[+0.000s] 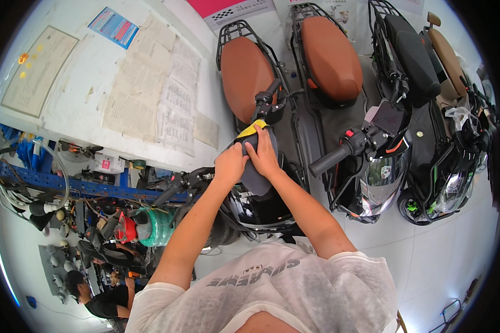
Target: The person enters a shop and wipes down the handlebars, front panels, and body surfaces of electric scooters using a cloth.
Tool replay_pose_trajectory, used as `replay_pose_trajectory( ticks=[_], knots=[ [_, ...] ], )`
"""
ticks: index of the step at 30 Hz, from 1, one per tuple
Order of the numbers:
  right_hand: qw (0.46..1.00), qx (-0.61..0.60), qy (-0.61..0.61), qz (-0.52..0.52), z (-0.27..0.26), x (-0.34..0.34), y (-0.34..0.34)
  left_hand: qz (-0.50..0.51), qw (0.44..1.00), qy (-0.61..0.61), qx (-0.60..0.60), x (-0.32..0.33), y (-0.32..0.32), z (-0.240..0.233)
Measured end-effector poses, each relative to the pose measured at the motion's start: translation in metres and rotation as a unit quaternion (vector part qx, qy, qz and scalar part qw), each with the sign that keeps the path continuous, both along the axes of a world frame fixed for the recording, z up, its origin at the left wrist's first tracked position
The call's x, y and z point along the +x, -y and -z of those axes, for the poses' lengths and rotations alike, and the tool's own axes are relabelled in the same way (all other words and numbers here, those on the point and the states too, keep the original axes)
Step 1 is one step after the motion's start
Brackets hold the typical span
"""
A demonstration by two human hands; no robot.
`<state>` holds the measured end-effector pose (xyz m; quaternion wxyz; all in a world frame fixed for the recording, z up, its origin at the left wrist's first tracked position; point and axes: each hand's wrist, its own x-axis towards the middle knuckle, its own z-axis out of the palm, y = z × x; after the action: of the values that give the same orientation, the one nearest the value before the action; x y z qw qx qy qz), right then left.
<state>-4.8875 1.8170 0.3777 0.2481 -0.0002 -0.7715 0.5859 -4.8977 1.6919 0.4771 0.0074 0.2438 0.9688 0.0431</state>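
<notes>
A grey cloth with a yellow underside [260, 182] is draped over the middle of the handlebar of an electric scooter. My left hand [230, 165] is curled with its thumb against the cloth, gripping a fold of it. My right hand [263, 153] holds the cloth beside it, fingers stretched towards the yellow part and thumb next to my left thumb. The cloth hides what lies beneath. A black handlebar grip [271, 89] juts out beyond my hands, and another grip [171, 192] shows to the left. The scooter's brown seat [246, 77] lies farther off; its glossy black front panel [256, 208] is nearest me.
To the right stand more scooters, one with a brown seat [331, 58] and one with a black seat [412, 54]. A white wall [79, 95] bears papers on the left. Below it are a blue metal shelf [108, 188], green-wrapped tyres [160, 227] and a person in black [108, 300].
</notes>
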Motion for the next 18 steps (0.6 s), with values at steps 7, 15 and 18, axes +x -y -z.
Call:
replay_pose_trajectory(
  ticks=[7, 15, 18],
  knots=[
    [0.999, 0.002, -0.006, 0.036, -0.014, 0.017, -0.006, 0.022, 0.998, -0.061, -0.018, 0.004, -0.004, 0.003],
    [0.996, 0.051, -0.046, -0.049, -0.039, 0.128, -0.027, 0.006, 0.984, -0.178, 0.01, 0.059, 0.011, -0.025],
    [0.99, 0.058, -0.053, -0.119, -0.058, 0.166, -0.045, -0.016, 0.989, -0.142, 0.043, 0.112, 0.019, -0.03]
  ],
)
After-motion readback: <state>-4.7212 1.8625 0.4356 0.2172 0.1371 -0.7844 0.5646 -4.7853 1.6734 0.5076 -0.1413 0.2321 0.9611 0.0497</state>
